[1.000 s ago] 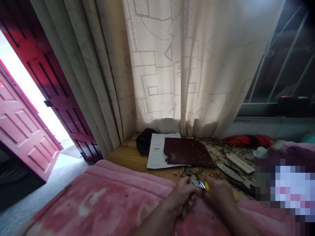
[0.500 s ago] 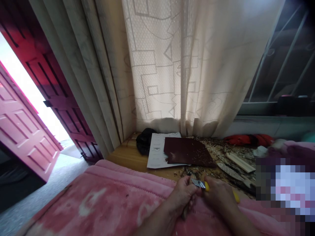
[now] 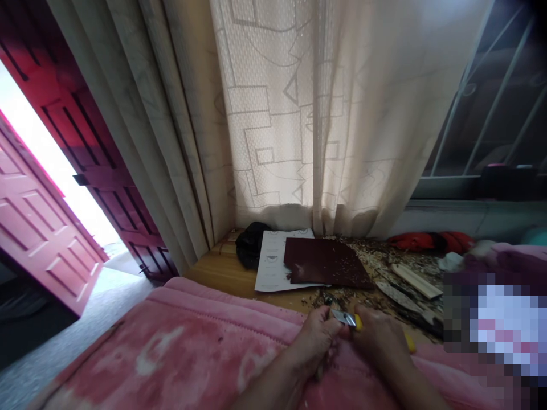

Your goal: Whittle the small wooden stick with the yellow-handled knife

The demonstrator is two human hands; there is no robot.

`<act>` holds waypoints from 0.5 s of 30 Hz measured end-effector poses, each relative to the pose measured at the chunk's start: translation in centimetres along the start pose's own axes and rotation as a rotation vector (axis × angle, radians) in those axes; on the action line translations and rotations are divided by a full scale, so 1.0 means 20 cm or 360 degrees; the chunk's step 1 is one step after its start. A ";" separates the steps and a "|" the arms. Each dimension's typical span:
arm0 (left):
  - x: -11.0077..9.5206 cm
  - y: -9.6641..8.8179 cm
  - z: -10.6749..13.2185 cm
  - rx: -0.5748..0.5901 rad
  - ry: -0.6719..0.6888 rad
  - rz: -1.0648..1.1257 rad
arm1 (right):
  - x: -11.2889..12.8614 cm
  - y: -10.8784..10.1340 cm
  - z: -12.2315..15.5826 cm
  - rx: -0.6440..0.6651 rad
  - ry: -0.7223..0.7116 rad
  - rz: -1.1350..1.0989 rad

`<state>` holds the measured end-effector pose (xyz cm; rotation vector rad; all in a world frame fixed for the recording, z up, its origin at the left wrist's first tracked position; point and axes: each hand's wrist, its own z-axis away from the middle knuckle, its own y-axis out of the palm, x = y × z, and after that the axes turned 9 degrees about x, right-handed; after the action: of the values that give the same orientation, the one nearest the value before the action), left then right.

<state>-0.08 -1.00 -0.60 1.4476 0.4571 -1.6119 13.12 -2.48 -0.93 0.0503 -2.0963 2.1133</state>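
My right hand (image 3: 378, 337) is shut on a yellow-handled utility knife (image 3: 358, 323), whose short steel blade (image 3: 344, 318) points left toward my left hand (image 3: 314, 341). That hand grips a small piece of wood (image 3: 319, 371), mostly hidden by my fingers. Both hands rest over a pink quilted blanket (image 3: 179, 341). Just beyond them, a dark red sheet of sandpaper (image 3: 325, 263) lies on a white printed paper (image 3: 271, 265). A pale wooden strip (image 3: 416, 281) and a flat carved wooden piece (image 3: 397, 297) lie among wood shavings to the right.
The shavings (image 3: 376, 259) cover a wooden ledge (image 3: 222, 270) below a patterned cream curtain (image 3: 273, 114). A black bag (image 3: 250, 245) and red cloth (image 3: 427, 242) sit along its back. A barred window is at right; a red door stands open at left.
The view has shifted very slightly. My hands and the knife stay in nearly the same place.
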 end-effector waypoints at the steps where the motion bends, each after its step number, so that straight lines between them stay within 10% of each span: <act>1: 0.00 0.00 0.00 0.0005 -0.0001 0.0007 | 0.00 0.00 0.00 0.0005 0.0001 -0.0002; 15: -0.04 0.01 0.01 -0.0025 -0.0164 -0.0007 | 0.02 -0.04 0.00 0.0067 0.0025 -0.0023</act>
<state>-0.13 -0.96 0.26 1.3456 0.4131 -1.6743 12.88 -2.38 -0.04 0.0532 -2.0369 2.1422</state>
